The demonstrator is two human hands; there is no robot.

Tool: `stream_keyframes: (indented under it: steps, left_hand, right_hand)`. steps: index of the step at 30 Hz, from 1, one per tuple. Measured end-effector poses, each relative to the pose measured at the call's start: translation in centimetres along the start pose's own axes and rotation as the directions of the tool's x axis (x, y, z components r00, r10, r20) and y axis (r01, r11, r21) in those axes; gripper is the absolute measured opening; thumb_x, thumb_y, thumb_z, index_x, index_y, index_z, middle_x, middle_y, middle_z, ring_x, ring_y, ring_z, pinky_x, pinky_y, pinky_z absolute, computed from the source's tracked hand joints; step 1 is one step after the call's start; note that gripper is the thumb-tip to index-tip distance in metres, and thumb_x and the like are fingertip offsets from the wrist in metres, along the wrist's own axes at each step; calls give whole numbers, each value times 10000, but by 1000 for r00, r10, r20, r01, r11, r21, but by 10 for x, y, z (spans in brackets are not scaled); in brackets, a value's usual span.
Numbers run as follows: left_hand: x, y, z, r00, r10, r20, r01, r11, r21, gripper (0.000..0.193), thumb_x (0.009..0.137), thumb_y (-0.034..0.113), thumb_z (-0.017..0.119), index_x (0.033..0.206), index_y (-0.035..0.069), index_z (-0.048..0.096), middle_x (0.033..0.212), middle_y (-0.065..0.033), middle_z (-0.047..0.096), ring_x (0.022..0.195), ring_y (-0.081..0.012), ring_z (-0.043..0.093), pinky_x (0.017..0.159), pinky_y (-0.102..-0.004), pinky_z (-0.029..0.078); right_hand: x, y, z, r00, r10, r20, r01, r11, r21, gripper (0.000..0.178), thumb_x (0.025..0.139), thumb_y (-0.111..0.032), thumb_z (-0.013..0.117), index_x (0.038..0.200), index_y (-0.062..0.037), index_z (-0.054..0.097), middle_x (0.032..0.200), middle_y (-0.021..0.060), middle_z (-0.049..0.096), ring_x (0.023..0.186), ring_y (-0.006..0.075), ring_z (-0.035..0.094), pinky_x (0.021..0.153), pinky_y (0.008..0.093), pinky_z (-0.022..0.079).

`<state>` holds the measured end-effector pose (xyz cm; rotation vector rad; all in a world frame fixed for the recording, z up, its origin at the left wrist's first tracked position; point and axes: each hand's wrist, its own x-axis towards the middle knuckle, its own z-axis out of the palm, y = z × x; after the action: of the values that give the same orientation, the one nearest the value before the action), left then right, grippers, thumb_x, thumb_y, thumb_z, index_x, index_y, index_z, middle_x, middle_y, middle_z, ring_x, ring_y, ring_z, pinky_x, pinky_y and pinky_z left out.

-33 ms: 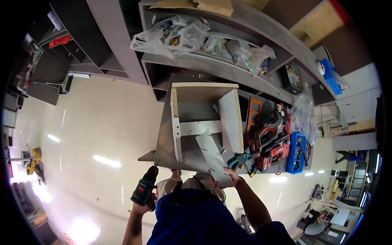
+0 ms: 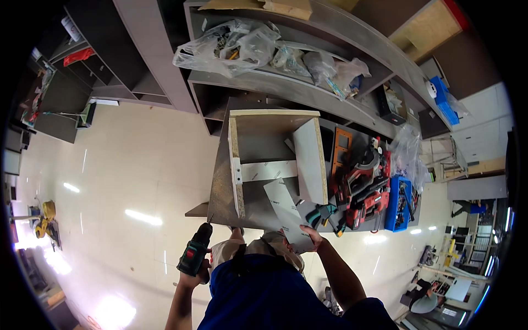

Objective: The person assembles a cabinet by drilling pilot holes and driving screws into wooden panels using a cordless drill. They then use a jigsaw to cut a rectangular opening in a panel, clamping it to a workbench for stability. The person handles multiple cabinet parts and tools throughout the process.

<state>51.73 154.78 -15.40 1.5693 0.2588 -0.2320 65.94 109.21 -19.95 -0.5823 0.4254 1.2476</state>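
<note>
My left hand (image 2: 199,273) is wrapped round the grip of a dark green cordless drill (image 2: 193,256), held left of my body with its bit pointing up toward the bench edge. In my right hand (image 2: 313,237) is a flat, pale board strip (image 2: 285,210) with a printed protective film, tilted over the front edge of the bench. Beyond its upper end stands an open wooden box frame (image 2: 323,159) with raw chipboard edges. A similar pale strip (image 2: 269,170) spans the inside of that frame, and its left end shows two dark holes.
Right of the frame on the bench (image 2: 220,190) lie red power tools (image 2: 367,184), an orange slotted plate (image 2: 341,151), teal clamps (image 2: 323,214) and a blue bin (image 2: 399,204). Plastic bags (image 2: 236,48) fill the shelf behind. Sawdust covers the bench's left side. Other people are far right.
</note>
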Motion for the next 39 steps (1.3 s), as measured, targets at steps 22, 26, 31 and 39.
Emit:
stream_keyframes:
  steps: [22,26,31,39]
  left_hand:
    - [-2,-1,101,952,-156,-265,125,984,-130,364,888,8,611,1241,-4,518,1092,-168,673,707,-153,656,626,-323,606]
    - [-21,16,115,937,-185,-297,160,982,-104,437,899,37,639,1311,-3,500,1096,-179,667,769,-154,657,632,-329,611]
    - [-45,23,123,911,-238,-336,232,971,-60,455,887,23,634,1322,-1,501,1113,-176,664,808,-164,662,636,-328,614]
    - [-38,13,92,938,-190,-290,188,982,-35,425,887,19,629,1294,-18,509,1093,-190,662,841,-194,679,644,-346,620]
  right_hand:
    - [-34,73,-164,704,-246,-667,34,949,-313,403,935,-201,730,1203,79,619,1073,165,683,854,234,716,687,332,636]
    - [-22,95,-166,674,-326,-663,288,942,-170,322,932,-141,716,1162,74,648,1019,139,690,816,204,697,705,326,613]
    - [6,111,-161,585,-326,-742,490,872,3,366,928,-114,704,1234,52,590,1017,133,682,864,228,676,764,357,577]
    - [11,144,-119,511,-210,-834,408,913,20,441,900,-266,724,1221,-9,564,927,97,649,803,224,658,644,353,545]
